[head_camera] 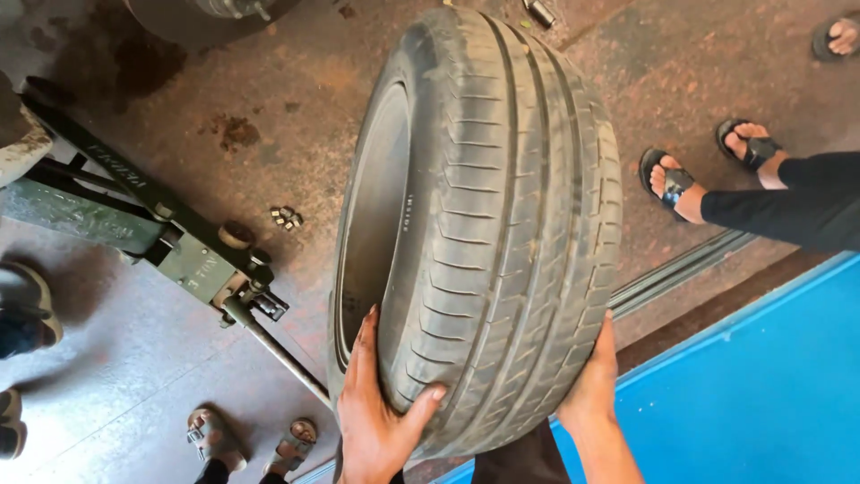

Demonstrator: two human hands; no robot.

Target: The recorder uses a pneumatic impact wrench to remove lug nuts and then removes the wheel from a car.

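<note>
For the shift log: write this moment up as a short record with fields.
Held item: worn tyre, upright, tread facing the camera
Left hand: on the tyre's left sidewall, thumb on the tread
Right hand: flat on the right edge
Left of the tyre: floor jack, small nuts
Bystanders: sandalled feet at the right

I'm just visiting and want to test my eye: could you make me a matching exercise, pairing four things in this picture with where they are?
Things:
1. tyre
2. floor jack
3. lug nuts
4. blue panel

Places:
A. lower right corner
B. small cluster on the floor, left of the tyre
C. upright, between left hand and right hand
D. far left, long handle slanting toward the tyre

Pairs: 1-C, 2-D, 3-B, 4-A
</note>
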